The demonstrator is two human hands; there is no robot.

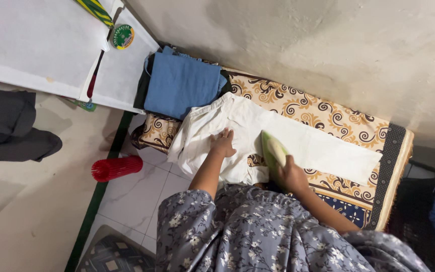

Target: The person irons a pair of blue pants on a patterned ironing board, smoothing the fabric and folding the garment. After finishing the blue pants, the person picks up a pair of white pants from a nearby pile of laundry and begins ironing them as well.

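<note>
A floral sleeve point(258, 231) fills the lower frame. Right hand point(292, 175) grips a green iron point(274, 151) on white cloth point(298, 138) at centre; left hand point(223, 143) presses flat, open. Blue clothes point(181, 84) lie upper left, 1 red cup point(117, 167) left.

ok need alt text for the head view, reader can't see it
Seen from above, a person's right hand grips a green iron on white trousers spread over a patterned brown-and-cream mat, while the left hand presses the cloth flat. Folded blue clothes lie at the mat's end, and a red ribbed cylinder lies on the tiled floor.
</note>
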